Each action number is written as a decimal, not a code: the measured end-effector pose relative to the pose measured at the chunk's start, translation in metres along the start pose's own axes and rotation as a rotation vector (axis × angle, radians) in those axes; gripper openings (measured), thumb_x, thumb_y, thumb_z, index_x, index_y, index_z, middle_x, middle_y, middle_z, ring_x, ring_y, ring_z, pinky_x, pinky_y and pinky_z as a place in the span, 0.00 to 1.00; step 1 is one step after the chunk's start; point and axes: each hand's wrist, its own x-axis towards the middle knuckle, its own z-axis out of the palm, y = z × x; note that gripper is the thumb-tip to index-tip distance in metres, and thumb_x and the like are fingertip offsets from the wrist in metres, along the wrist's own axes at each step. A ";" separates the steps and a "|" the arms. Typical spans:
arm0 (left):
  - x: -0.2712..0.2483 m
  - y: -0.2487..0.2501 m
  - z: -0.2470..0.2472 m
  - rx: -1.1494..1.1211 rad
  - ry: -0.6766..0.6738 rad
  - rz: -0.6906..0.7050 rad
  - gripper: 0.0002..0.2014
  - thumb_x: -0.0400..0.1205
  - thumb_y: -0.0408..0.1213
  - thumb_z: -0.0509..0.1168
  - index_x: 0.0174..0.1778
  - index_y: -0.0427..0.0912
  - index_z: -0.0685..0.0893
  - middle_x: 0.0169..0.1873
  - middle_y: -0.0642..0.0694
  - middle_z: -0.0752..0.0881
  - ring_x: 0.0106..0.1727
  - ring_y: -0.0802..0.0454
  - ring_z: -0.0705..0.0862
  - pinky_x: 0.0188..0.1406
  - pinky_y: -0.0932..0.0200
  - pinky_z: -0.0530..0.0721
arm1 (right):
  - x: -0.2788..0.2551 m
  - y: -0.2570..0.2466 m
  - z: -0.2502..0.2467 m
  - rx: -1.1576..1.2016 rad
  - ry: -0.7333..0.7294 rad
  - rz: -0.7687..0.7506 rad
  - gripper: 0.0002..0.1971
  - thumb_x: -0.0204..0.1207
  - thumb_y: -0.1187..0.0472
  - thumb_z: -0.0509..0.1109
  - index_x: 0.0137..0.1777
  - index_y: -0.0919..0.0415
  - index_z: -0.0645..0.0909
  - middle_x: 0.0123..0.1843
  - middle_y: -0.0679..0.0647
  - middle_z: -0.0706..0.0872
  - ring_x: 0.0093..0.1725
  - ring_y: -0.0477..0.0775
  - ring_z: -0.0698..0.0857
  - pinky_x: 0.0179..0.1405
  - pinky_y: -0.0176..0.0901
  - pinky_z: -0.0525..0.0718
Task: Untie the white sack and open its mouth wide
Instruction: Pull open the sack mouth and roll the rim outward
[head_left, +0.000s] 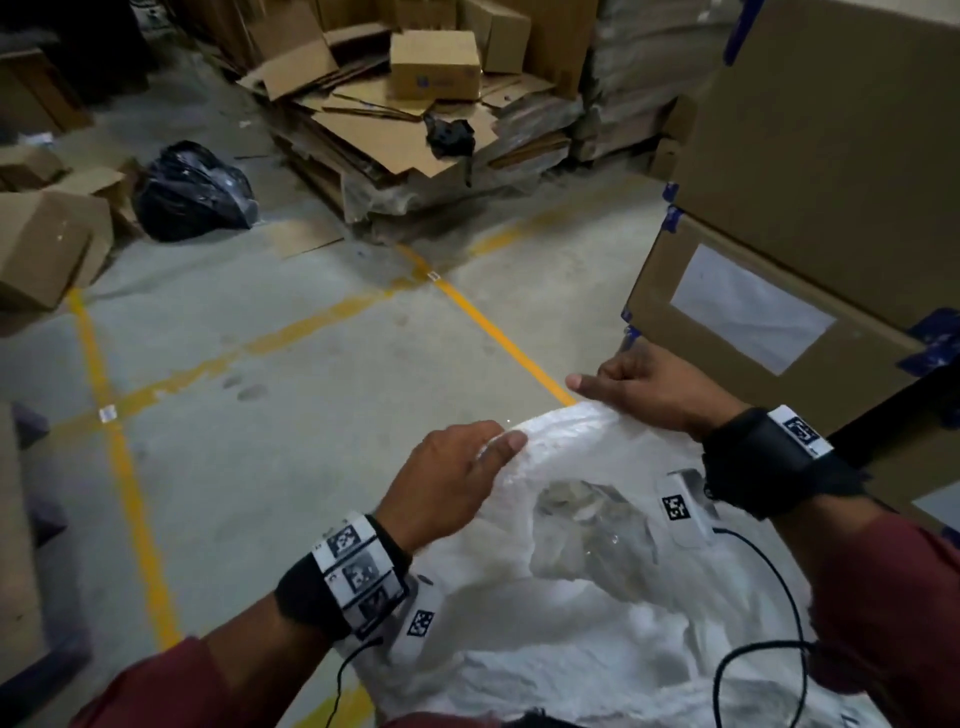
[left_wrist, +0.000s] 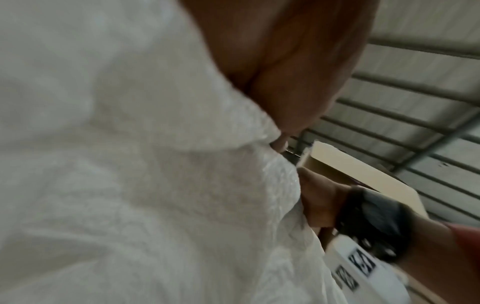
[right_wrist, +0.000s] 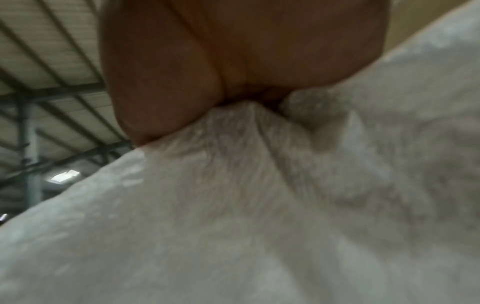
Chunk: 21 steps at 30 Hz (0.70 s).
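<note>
Concrete warehouse floor (head_left: 311, 374): both hands, left hand (head_left: 447, 483) and right hand (head_left: 649, 389), pinch the white sack (head_left: 571, 597) rim at twelve o'clock; slippery weave may escape the fingers.

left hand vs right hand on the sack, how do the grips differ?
The left hand holds the near part of the sack rim, thumb lying over the edge; the right hand holds the rim farther away, by the big boxes. The left hand's fingers look fairly straight; the right hand's fingers are curled tight, with the thumb pointing out. Both grip the same rim, and the mouth already gapes.
</note>
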 end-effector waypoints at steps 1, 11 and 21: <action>0.005 -0.002 -0.002 -0.116 -0.009 -0.011 0.30 0.86 0.67 0.52 0.31 0.44 0.70 0.26 0.53 0.75 0.29 0.53 0.75 0.34 0.53 0.72 | -0.002 -0.001 0.000 -0.142 0.044 -0.064 0.33 0.76 0.28 0.68 0.27 0.57 0.72 0.24 0.47 0.76 0.24 0.47 0.74 0.30 0.44 0.72; 0.058 0.036 -0.057 -0.495 -0.152 -0.261 0.42 0.78 0.77 0.59 0.43 0.36 0.93 0.37 0.34 0.92 0.36 0.48 0.86 0.41 0.55 0.81 | -0.018 -0.043 0.034 -0.214 0.014 -0.340 0.19 0.87 0.41 0.61 0.42 0.53 0.81 0.25 0.47 0.76 0.27 0.47 0.74 0.33 0.54 0.76; -0.010 0.005 -0.013 0.436 0.046 -0.195 0.30 0.81 0.73 0.52 0.66 0.55 0.81 0.55 0.50 0.90 0.57 0.42 0.87 0.53 0.44 0.86 | 0.000 -0.035 0.025 0.098 -0.113 -0.150 0.26 0.85 0.49 0.68 0.28 0.63 0.68 0.26 0.51 0.68 0.24 0.47 0.66 0.31 0.46 0.66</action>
